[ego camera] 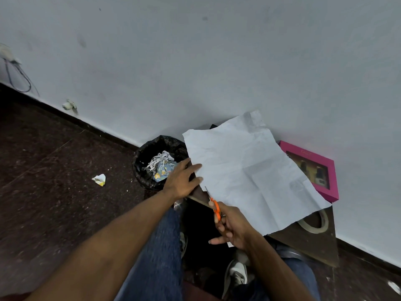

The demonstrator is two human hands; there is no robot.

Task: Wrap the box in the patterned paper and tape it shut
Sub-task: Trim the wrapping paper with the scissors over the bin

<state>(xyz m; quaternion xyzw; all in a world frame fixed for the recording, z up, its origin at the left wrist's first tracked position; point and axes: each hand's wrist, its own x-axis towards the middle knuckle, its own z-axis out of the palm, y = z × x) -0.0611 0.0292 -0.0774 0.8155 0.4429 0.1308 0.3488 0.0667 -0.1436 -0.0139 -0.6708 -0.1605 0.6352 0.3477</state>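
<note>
Box (312,170) sits unwrapped at right; left hand (181,181) pins the paper (249,170), right hand (230,227) grips scissors (214,207) trimming; tape (314,222) untouched

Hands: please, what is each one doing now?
Left hand: open, fingers pressing the sheet of paper at its edge.
Right hand: closed on the orange scissors.

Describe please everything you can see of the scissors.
The scissors have orange handles, plastic by the look, and thin grey blades that seem metal. The right hand holds them, fingers through the handles. The blades point away from the person, their tips at the near edge of the white sheet of paper on the table. The blades look nearly shut, though they are too small to be sure.
</note>
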